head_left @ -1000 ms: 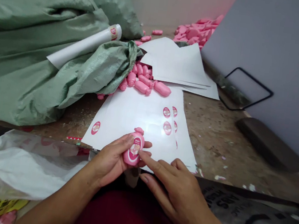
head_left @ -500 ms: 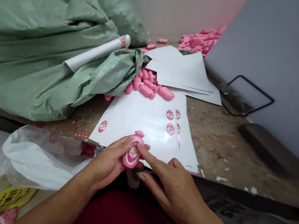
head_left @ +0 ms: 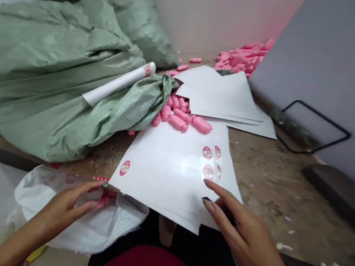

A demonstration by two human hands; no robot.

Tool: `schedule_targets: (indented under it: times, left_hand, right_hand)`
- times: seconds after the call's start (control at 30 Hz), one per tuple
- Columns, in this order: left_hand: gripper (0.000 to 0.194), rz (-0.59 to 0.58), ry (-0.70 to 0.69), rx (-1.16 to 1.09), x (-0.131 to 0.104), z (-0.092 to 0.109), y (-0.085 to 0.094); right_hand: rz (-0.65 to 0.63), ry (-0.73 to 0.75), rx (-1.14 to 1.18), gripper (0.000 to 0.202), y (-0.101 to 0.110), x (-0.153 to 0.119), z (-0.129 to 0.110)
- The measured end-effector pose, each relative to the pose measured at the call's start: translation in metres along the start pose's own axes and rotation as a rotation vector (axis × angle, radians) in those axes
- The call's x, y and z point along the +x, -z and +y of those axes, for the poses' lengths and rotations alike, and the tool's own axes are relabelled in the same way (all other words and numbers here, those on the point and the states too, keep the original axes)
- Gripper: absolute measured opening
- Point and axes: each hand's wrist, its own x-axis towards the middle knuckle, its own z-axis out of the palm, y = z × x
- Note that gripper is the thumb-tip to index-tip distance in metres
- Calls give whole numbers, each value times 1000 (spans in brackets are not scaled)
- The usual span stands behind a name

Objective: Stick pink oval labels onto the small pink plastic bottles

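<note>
Over the white plastic bag (head_left: 86, 230) at the table's front edge, my left hand (head_left: 73, 202) is open, its thumb and fingers apart. Pink pieces (head_left: 103, 203) show in the bag's mouth beside its fingertips. My right hand (head_left: 237, 224) hovers, fingers apart and holding nothing, by the right part of the white sticker sheet (head_left: 160, 161). Near its index fingertip are several oval pink stickers (head_left: 207, 152); another oval sticker (head_left: 125, 168) is at the sheet's left. Several pink bottles (head_left: 201, 125) lie on the sheet's far end.
Large green sacks (head_left: 57, 73) fill the left side, with a rolled sheet (head_left: 118, 82) on top. More white sheets (head_left: 221, 95) lie behind the bottles. A pink heap (head_left: 243, 56) is at the back right. On the right stand a grey panel (head_left: 338, 54) and black wire frame (head_left: 312, 151).
The pink bottle has left my hands and I cannot make out where it is. My left hand moved left to the bag and opened; my right hand moved right. The view shifted slightly.
</note>
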Motion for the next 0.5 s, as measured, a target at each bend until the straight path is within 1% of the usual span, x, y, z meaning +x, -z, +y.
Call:
schedule_targets:
  times: [0.1,0.17,0.23,0.27,0.33,0.43,0.5]
  left_hand:
    - [37,17,-74,48,25,30,-8]
    - [34,76,-153,102,44,48,-15]
    - [33,159,-204,165,60,55,-18]
    - [34,190,-210,187,66,54,-18]
    - [35,216,-193,181,70,44,-15]
    - [34,195,-129,61,62,22,-14]
    - [35,204,-108,-8,54,10,-20]
  right_hand:
    - [57,-24,4,35,0,12,3]
    - [66,-51,20,28,1,18,6]
    - [80,-57,41,25,1,22,9]
    - [89,-50,47,24,0,22,10]
    - [70,-4,55,23,-6,23,9]
    - [-70,137,95,18,-22,28,-7]
    - [-154,217,123,18,-36,38,-26]
